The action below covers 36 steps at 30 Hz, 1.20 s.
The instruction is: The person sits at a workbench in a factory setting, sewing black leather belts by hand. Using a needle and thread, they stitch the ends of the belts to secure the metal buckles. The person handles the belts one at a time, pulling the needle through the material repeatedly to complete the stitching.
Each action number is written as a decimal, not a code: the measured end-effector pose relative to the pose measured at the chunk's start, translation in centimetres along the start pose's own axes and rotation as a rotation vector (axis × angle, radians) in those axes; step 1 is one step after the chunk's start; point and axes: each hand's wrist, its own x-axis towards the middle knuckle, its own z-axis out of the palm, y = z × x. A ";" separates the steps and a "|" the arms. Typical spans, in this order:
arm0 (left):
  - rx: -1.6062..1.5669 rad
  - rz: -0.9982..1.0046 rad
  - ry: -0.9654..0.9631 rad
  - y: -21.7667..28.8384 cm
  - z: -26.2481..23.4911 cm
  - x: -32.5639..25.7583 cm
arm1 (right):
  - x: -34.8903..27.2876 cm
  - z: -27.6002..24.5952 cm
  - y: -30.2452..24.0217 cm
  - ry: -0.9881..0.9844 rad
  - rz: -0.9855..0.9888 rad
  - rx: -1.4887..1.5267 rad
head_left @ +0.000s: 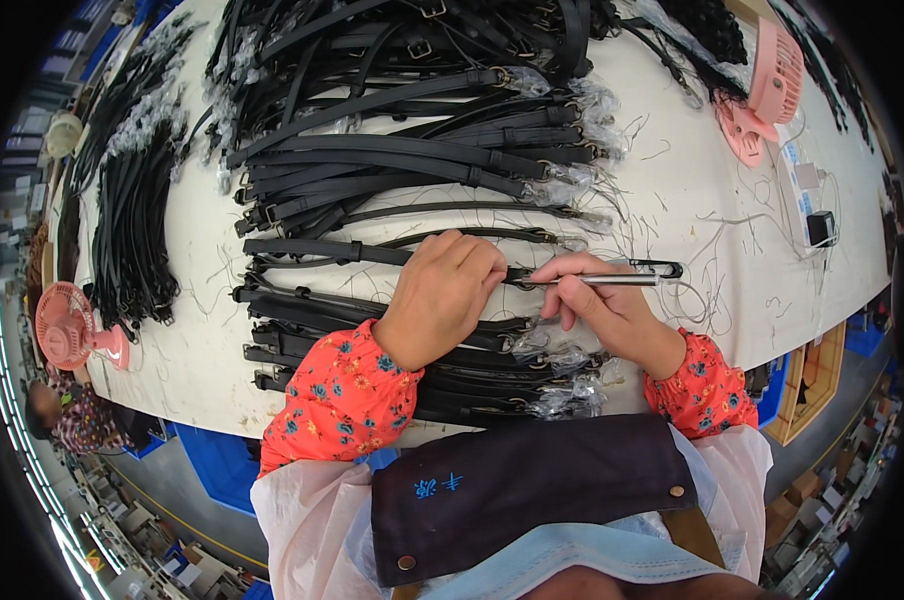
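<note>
Two hands meet at mid-frame over one black strap (302,248) lying flat on the white table (672,190). The left hand (442,290) curls down, pinning the strap near its buckle end; the right hand (607,305) pinches a slim metal tool (612,279) like a pen, tip at the strap. The strap looks light, limp and smooth, best held close to the hardware. Both wrists rest low, forearms entering from the lower edge.
</note>
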 end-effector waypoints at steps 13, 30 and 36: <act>0.003 -0.004 0.003 0.0 0.1 0.0 | 0.1 0.1 0.2 0.005 0.013 -0.004; -0.378 -0.447 0.183 -3.2 -7.3 -1.4 | -0.1 -0.2 0.3 0.013 -0.082 0.030; -0.650 -0.534 0.324 -3.7 -10.6 -4.3 | -0.2 0.1 -0.5 0.026 -0.128 -0.021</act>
